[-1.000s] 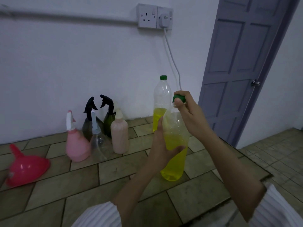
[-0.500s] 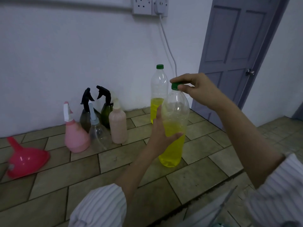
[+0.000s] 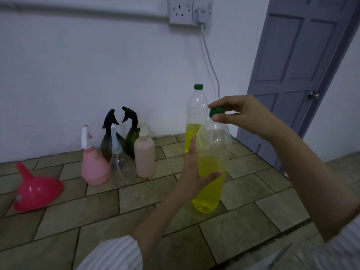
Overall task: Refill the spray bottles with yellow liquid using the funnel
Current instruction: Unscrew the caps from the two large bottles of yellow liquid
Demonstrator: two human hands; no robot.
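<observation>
Yellow liquid half fills the clear plastic bottle (image 3: 211,162), gripped by the left hand (image 3: 194,172); right hand (image 3: 243,114) pinches its green screw cap (image 3: 215,111).

Dim white wall (image 3: 78,75) with double socket (image 3: 190,11), grey door (image 3: 303,65), tiled floor (image 3: 78,221)

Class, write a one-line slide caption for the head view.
Left hand steadies yellow-liquid bottle; right hand pinches its green cap.
</observation>
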